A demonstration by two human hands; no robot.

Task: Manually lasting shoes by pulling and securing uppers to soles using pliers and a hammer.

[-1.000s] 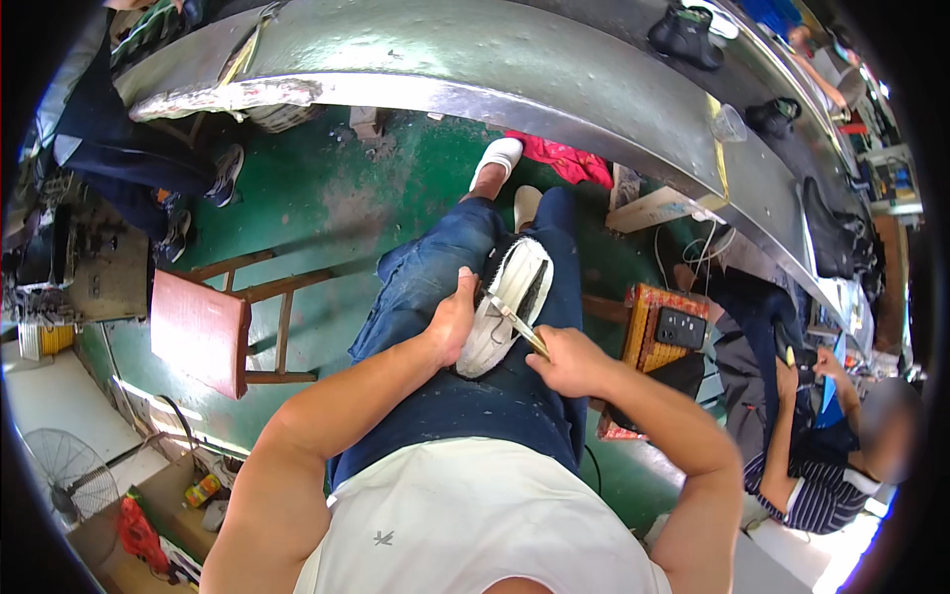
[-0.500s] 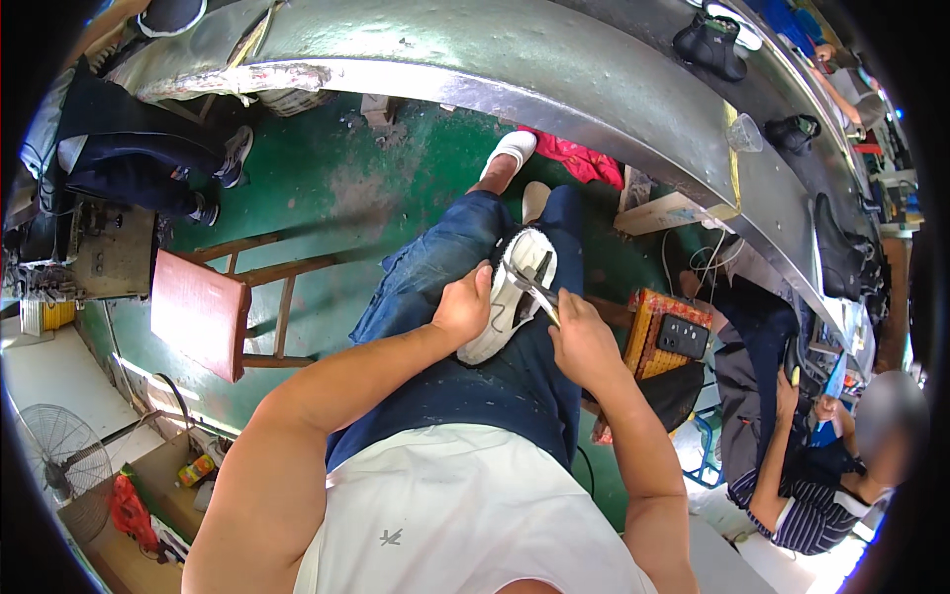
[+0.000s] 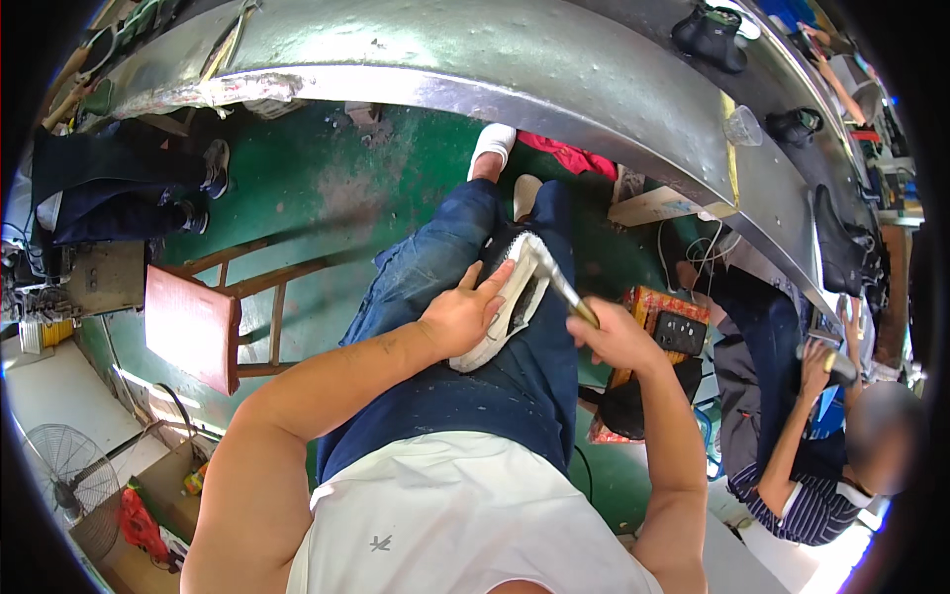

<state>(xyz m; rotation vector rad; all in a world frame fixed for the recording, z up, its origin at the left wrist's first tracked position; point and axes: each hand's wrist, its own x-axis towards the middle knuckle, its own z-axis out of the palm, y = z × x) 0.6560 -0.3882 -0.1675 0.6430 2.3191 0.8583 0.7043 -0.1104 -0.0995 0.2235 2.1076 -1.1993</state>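
Note:
A cream-white shoe [image 3: 492, 344] lies along my thighs, its toe end away from me, turned so that its dark inner side shows. My left hand [image 3: 457, 319] grips it from the left, with a finger stretched along its edge toward the toe. In my right hand [image 3: 616, 335] is a hammer [image 3: 566, 290] with a grey metal shaft and a brownish handle end. Its head, blurred, meets the white rim at the toe end of the shoe; exact contact cannot be made out.
A long metal bench [image 3: 435, 84] curves across ahead, with dark shoes [image 3: 709, 38] along its right part. To my left stands a pink-topped stool [image 3: 190, 327]. On my right a woven seat carries a black case [image 3: 681, 334]. Another person [image 3: 807, 495] works at far right.
The hammer head has gone from the shoe's opening to its toe end, and my right hand has shifted right. My left fingers have stretched toward the toe; the shoe has rolled to the right.

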